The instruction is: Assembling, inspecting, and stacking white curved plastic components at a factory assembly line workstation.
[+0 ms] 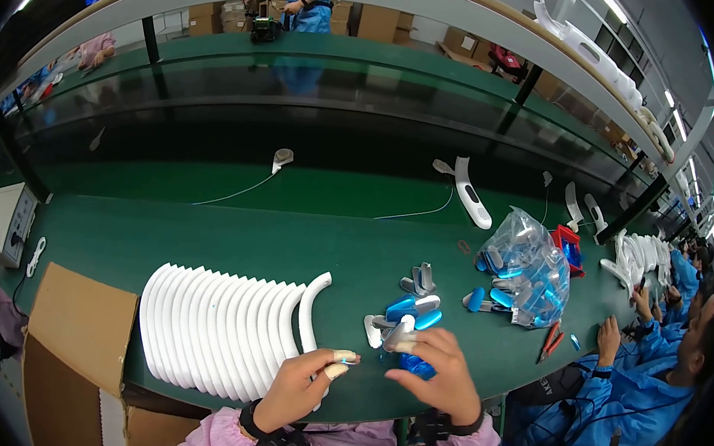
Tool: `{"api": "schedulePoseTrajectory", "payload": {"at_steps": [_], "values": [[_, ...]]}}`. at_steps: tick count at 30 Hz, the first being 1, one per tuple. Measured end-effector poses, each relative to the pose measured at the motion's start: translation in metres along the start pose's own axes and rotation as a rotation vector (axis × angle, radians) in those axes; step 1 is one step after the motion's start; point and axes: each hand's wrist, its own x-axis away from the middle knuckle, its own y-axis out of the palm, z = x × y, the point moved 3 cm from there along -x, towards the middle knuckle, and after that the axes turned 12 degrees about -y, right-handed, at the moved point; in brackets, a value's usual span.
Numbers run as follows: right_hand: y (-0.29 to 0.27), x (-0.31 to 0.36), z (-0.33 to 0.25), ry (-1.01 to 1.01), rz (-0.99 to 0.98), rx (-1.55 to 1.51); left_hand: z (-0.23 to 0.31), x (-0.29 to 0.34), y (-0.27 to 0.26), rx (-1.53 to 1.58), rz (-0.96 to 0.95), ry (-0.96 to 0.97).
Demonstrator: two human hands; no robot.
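My left hand (300,388), with covered fingertips, pinches something small with a blue glint, too small to make out. It is beside the near end of the last curved white piece (308,312) of a long row (220,330). My right hand (443,371) has its thumb apart from its fingers, which reach over a small pile of blue and white oval parts (405,308). Its fingertips are at a white part (404,329); whether they touch it is unclear. Under that hand lies a blue piece (417,365), partly hidden.
A clear bag of blue parts (531,272) lies on the green bench (203,239), near a red bin (570,248) and red pliers (550,342). An open cardboard box (80,326) is at left. At right, a person in blue (622,399) sits close by.
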Motion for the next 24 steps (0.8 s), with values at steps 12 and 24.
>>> {"api": "schedulePoseTrajectory", "payload": {"at_steps": [12, 24], "values": [[0.053, -0.013, 0.019, 0.371, -0.048, -1.057, 0.013, 0.000, 0.001, -0.512, 0.082, 0.437], [0.034, -0.010, 0.009, 0.081, 0.135, -0.557, 0.007, -0.001, 0.005, -0.063, 0.165, 0.103]]}}
